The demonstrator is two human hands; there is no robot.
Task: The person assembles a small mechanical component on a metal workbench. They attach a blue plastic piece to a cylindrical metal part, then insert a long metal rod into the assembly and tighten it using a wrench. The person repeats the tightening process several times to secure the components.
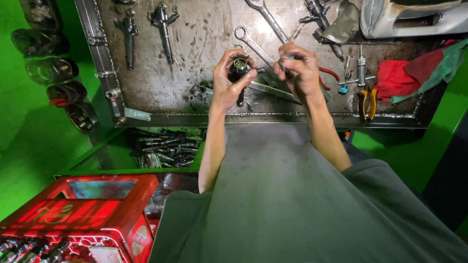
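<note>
Over the oil-stained steel bench point(195, 39), my left hand point(229, 83) was wrapped around a dark injector body point(238, 73), open end tilted up toward me for a clear look inside, while my right hand point(298, 68) pinched a small part, too small to identify, just beside it, with wrenches point(253, 44) lying beneath.

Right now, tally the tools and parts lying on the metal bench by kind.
Injectors lying at the bench's back left: 2
Wrenches clearly visible: 2
Pliers, orange-handled: 1
Rags, red and green: 2
Total: 7
</note>
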